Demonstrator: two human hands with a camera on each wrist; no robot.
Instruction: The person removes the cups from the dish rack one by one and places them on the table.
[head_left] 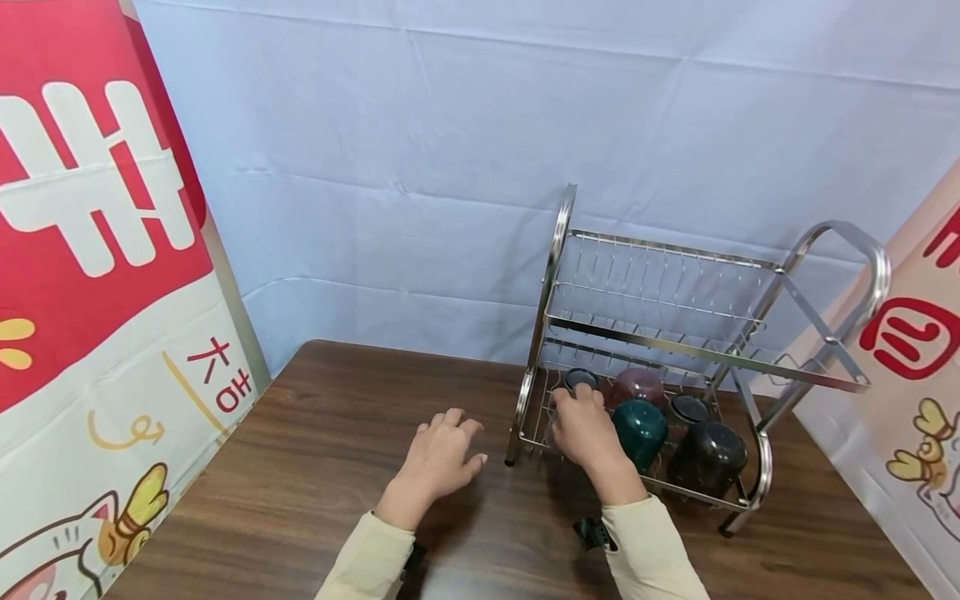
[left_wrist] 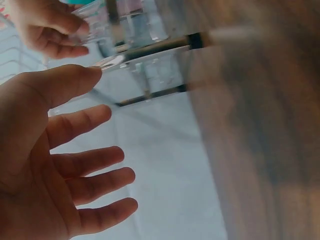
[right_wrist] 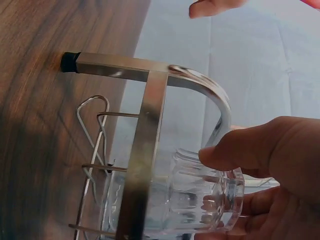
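On the lower tier of a two-tier metal dish rack, my right hand grips a clear glass at the rack's left end. In the right wrist view the thumb lies on the near side of the glass and the fingers curl behind it. A teal cup stands just right of that hand. My left hand hovers over the table left of the rack, fingers spread and holding nothing; its palm shows in the left wrist view.
Also on the lower tier are a purple bowl-like cup, a large dark cup and smaller dark ones. The rack's left post rises beside the right hand. Behind the wooden table hangs a pale cloth.
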